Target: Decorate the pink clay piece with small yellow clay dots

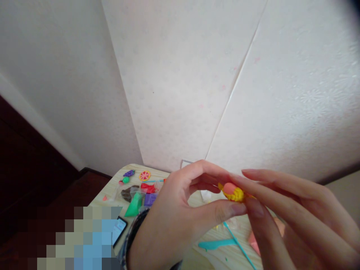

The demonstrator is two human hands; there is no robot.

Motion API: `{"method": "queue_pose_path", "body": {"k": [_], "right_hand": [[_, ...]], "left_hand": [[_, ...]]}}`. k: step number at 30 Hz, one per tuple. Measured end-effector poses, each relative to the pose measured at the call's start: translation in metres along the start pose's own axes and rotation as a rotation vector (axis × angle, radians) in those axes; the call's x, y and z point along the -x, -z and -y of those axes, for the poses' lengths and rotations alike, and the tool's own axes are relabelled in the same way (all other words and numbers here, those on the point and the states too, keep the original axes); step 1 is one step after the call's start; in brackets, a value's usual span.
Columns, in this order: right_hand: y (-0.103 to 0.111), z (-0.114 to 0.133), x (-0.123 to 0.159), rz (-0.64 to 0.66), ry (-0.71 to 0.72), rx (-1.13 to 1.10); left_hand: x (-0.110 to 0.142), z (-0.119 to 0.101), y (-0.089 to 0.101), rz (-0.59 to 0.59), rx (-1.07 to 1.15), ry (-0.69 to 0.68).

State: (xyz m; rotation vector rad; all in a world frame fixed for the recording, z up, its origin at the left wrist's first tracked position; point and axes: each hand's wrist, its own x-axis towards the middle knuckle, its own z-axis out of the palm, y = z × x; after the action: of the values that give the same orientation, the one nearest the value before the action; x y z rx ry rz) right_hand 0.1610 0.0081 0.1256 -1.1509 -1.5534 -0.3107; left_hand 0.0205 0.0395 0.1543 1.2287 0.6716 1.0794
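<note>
Between both hands, raised above the table, is a small yellow and pink modelling-clay piece (233, 192) with a bumpy yellow surface and a smooth pink patch. My left hand (194, 202) comes in from the lower left, its thumb and fingers closed around the piece. From the right, my right hand (292, 206) pinches the piece's right end between thumb and index finger, while its other fingers stretch out behind. The fingertips hide part of the clay. Below the hands lie a turquoise plastic knife (216, 243) and a thin turquoise stick tool (239, 243).
On the wooden table (168, 262) are a green clay pack (134, 205), a purple pack (150, 199), a red pack (149, 188), a round pink-and-yellow clay slice (145, 176) and a purple clay cluster (129, 173). A phone (119, 230) lies at the left. Pale walls (180, 86) stand behind.
</note>
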Motion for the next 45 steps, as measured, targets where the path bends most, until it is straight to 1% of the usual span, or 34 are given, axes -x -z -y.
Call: {"method": "queue_pose_path", "body": {"k": [2,6,12,18,23,25,28,30,34,38,42,45], "right_hand": [[0.0,0.001,0.001,0.016,0.01,-0.006],[-0.003,0.007,0.002,-0.018,-0.064,0.009],[-0.007,0.004,0.006,-0.019,0.008,-0.055],[-0.002,0.004,0.003,-0.076,0.03,0.037],[-0.002,0.008,-0.001,-0.078,0.047,-0.007],[-0.002,0.006,0.0,-0.08,0.002,-0.02],[-0.001,-0.003,0.002,-0.114,-0.088,-0.058],[0.0,-0.008,0.002,-0.081,-0.11,-0.149],[0.002,-0.009,-0.001,0.041,-0.138,-0.351],[0.004,-0.005,-0.004,0.099,-0.217,-0.429],[0.008,-0.008,-0.007,0.163,-0.175,-0.485],[0.009,-0.011,-0.008,0.179,-0.167,-0.482]], "left_hand": [[0.001,-0.001,0.0,-0.002,0.01,-0.003],[0.0,-0.002,0.0,-0.015,0.049,0.005],[-0.001,-0.003,0.0,-0.044,0.035,-0.011],[0.0,-0.003,0.0,-0.052,0.03,-0.005],[0.0,-0.001,0.002,-0.065,0.062,-0.014],[-0.001,0.0,0.004,-0.034,0.113,-0.019],[-0.001,0.002,0.009,0.106,0.263,0.017],[-0.001,0.002,0.011,0.177,0.328,0.054],[-0.001,0.001,0.013,0.214,0.361,0.064],[-0.001,0.002,0.014,0.259,0.362,0.074],[-0.001,-0.001,0.013,0.274,0.356,0.117],[-0.001,-0.004,0.012,0.268,0.315,0.133]]}}
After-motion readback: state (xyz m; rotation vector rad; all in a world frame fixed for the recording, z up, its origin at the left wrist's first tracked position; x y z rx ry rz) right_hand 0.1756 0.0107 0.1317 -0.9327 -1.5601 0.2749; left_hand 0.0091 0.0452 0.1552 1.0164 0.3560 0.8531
